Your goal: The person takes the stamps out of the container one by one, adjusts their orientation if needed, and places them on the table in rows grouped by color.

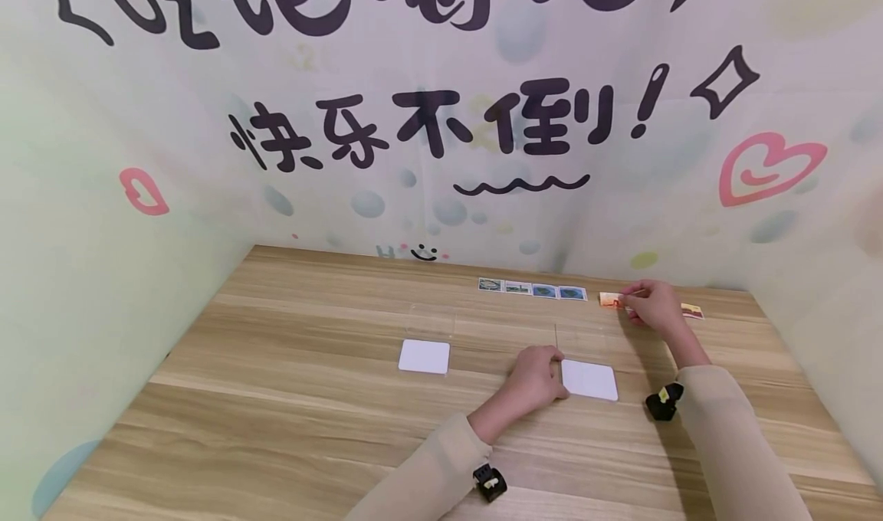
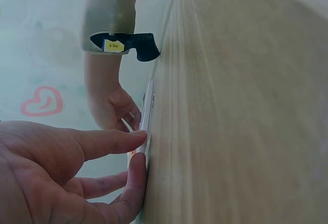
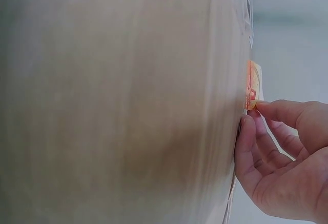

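Observation:
My right hand (image 1: 655, 306) pinches an orange stamp (image 3: 253, 85) by one corner between thumb and fingertips, at the back right of the table. The stamp stands tilted up in the right wrist view. Partly behind this hand lies another reddish-yellow stamp (image 1: 693, 311). My left hand (image 1: 536, 379) holds the left edge of a clear plastic case (image 1: 582, 341) with a white card (image 1: 589, 380) in its near half. Thumb and finger stand at that edge, seen side-on in the left wrist view.
A row of several blue-green stamps (image 1: 532, 288) lies along the back of the wooden table (image 1: 290, 352). A second clear case (image 1: 431, 322) with a white card (image 1: 424, 356) lies left of my left hand. A printed cloth (image 1: 331, 214) hangs behind.

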Motion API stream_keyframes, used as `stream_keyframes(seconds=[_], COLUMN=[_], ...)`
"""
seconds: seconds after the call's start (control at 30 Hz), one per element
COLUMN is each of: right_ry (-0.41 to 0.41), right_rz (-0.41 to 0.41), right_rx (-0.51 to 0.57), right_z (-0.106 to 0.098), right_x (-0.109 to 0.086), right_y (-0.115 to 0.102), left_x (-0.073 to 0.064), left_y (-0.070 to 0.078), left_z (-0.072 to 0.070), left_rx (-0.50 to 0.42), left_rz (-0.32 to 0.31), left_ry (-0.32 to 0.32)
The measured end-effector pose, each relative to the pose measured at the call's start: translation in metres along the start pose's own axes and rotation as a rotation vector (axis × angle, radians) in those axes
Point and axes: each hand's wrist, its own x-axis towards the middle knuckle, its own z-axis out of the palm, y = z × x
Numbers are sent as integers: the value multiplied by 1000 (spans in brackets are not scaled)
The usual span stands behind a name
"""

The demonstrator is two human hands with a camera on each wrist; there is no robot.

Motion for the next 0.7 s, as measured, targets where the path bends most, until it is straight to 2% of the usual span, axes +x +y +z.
stream_keyframes(seconds=[0.7], right_ry=[12], right_rz=[10], right_rx=[-36], right_z=[2], right_x=[1], right_y=[-2], left_x=[1], left_y=[-2], left_z=[1], left_rx=[-1], left_rz=[-4], left_ry=[7])
